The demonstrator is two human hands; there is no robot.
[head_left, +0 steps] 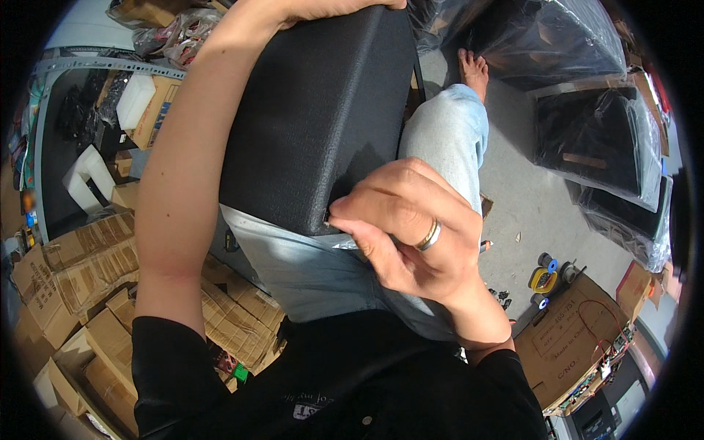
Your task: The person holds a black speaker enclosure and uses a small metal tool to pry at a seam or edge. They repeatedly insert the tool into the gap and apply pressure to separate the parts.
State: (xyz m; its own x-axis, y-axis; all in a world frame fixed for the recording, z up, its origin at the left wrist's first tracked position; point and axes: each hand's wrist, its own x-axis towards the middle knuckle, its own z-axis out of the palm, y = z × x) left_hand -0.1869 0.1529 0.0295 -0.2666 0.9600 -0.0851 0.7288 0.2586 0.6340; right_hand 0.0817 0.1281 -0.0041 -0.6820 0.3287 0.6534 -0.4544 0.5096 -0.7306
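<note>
"Between the left hand (319, 9) and the right hand (418, 227), what lies there?"

"A black box (293, 125), over the jeans (286, 260), its long axis running away from the right hand toward the left one at the far end."

"Which hand is nearer the close corner?"

"The right; the box lies beyond it and to its left. Its thumb and forefinger are pinched together there, though I can't tell whether anything sits between them."

"And the left?"

"Partly out of view; I can't tell its grip."
</note>
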